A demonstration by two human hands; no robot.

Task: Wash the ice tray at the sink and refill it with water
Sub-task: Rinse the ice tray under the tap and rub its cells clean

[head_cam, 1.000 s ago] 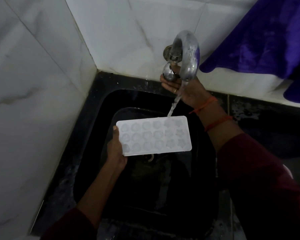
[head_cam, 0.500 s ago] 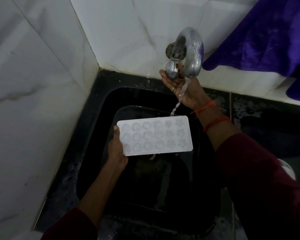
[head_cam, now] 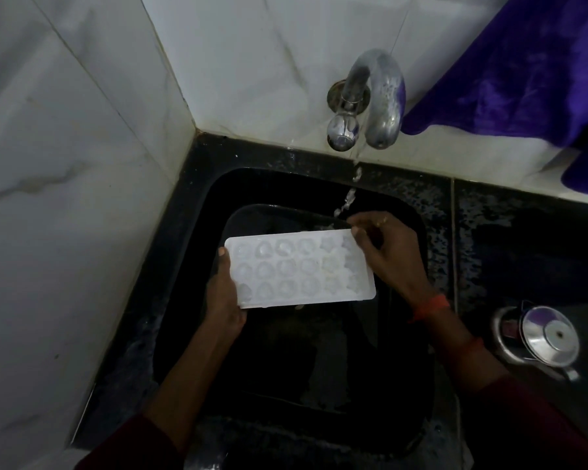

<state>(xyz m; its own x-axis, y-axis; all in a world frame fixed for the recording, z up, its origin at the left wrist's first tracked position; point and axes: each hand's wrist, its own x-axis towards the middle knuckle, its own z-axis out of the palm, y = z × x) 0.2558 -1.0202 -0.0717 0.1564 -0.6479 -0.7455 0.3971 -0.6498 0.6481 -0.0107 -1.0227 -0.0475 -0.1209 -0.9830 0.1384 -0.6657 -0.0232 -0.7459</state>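
You held the ice tray (head_cam: pixel 299 268) lengthwise across mid-frame, your left hand (head_cam: pixel 223 296) gripping its left end, your right hand (head_cam: pixel 389 254) pinching its upper-right corner under the tap (head_cam: pixel 375 100).

White rectangular plastic ice tray (head_cam: pixel 299 268) with shaped cavities is lying near level, cavities up, over the black sink basin (head_cam: pixel 190 252), wet at right end.

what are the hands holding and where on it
The white ice tray: left hand grips its left short end, right hand its far right corner.
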